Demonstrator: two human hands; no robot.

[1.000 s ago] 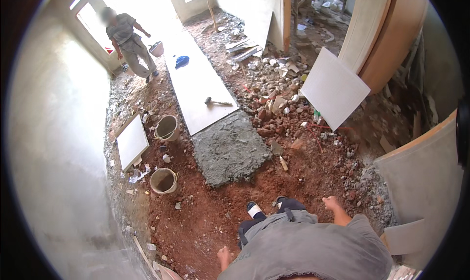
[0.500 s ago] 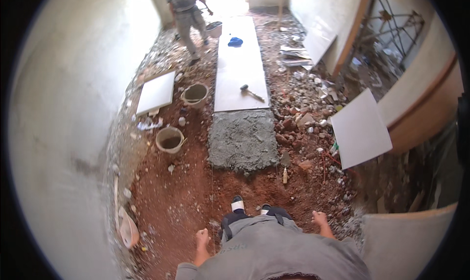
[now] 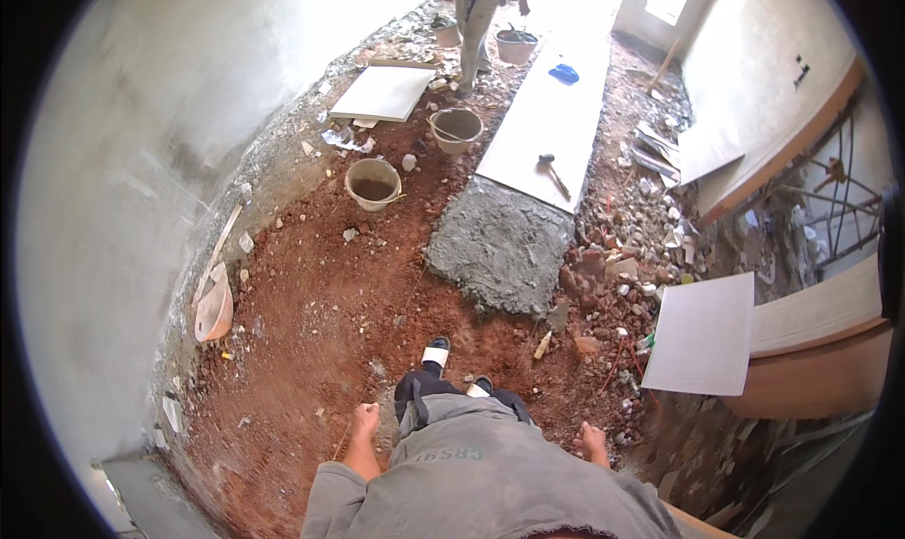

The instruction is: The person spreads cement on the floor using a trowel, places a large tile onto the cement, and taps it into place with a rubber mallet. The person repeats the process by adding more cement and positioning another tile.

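My left hand (image 3: 365,418) hangs beside my left hip over red soil, fingers curled in, and nothing shows in it. On the other side my right hand (image 3: 592,439) is also loosely closed beside my body, apart from everything. Ahead of my feet lies a rough bed of wet grey mortar (image 3: 504,252). White tiles (image 3: 542,115) run on from its far edge. A mallet (image 3: 554,173) with a black head rests on the nearest tile. A trowel (image 3: 543,345) with a pale handle lies on the soil by the mortar's near right corner.
Two buckets (image 3: 373,185) (image 3: 456,130) stand left of the strip. A co-worker (image 3: 476,21) is beyond them, near another bucket (image 3: 516,47). Loose tiles (image 3: 385,91) (image 3: 702,336) lie at both sides. Rubble (image 3: 613,256) lines the right. An orange basin (image 3: 214,308) sits by the left wall.
My view has swung left, so the strip now slants and more of the left floor shows. Both hands stay low at my sides. The co-worker has shifted stance near the far buckets.
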